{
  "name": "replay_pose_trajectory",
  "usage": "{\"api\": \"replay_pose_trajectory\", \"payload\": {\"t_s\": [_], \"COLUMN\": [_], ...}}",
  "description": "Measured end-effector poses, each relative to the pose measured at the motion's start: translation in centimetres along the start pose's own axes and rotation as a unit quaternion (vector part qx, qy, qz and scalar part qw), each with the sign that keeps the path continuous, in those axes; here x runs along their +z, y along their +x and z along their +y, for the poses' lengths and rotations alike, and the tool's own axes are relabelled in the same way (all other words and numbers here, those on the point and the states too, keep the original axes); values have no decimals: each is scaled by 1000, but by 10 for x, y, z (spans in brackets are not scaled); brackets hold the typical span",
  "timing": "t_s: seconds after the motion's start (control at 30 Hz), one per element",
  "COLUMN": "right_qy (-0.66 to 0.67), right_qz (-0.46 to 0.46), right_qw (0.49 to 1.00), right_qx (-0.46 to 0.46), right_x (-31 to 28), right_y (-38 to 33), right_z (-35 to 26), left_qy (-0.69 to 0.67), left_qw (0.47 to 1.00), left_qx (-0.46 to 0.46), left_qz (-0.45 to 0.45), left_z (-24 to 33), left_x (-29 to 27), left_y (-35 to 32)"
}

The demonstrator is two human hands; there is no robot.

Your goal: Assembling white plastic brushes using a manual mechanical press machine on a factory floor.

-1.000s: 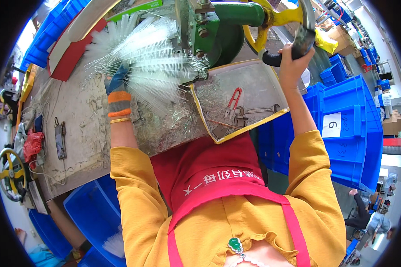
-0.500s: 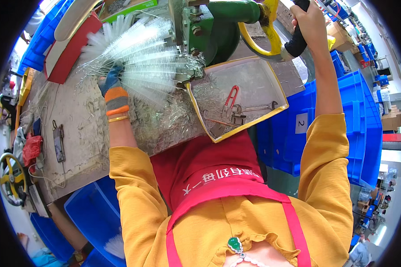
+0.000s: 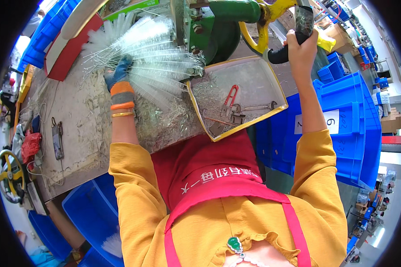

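Brushes (image 3: 151,53), those white bottle-brush ones with twisted wire stems, are fanned out on the workbench (image 3: 80,120) right up against the green press (image 3: 214,26). Your gloved left hand (image 3: 118,75) is closed over the wire stem ends where they bunch together. Right hand (image 3: 298,44) is wrapped tight around the black lever handle (image 3: 294,40) up top. I'd guess these weigh next to nothing, with soft, springy bristles and thin wire that bends easily. So hold them by the stems, not the fluff, and don't squeeze hard. Yellow-rimmed tray (image 3: 272,80) beside the press has red-handled pliers (image 3: 229,100) and wire offcuts in it.
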State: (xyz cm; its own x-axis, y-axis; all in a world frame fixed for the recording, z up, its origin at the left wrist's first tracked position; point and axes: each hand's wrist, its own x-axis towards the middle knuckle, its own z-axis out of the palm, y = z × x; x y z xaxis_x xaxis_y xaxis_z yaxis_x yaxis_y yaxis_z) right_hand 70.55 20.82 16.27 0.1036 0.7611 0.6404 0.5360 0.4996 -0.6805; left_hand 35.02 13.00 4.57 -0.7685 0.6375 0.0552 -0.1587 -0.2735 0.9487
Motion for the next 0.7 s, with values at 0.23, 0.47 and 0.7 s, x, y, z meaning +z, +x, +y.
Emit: {"api": "replay_pose_trajectory", "payload": {"t_s": [0.23, 0.47, 0.7], "right_qy": [-114, -155, 50], "right_qz": [-110, -105, 101], "right_qw": [987, 982, 993], "right_qx": [-11, -9, -38], "right_x": [-5, -18, 14], "right_y": [48, 59, -17], "right_z": [-23, -28, 30], "left_qy": [13, 62, 20], "left_qw": [998, 996, 999], "left_qx": [61, 63, 43], "left_qz": [24, 20, 16], "left_z": [3, -6, -7], "left_x": [-13, 2, -2], "left_y": [9, 18, 22]}}
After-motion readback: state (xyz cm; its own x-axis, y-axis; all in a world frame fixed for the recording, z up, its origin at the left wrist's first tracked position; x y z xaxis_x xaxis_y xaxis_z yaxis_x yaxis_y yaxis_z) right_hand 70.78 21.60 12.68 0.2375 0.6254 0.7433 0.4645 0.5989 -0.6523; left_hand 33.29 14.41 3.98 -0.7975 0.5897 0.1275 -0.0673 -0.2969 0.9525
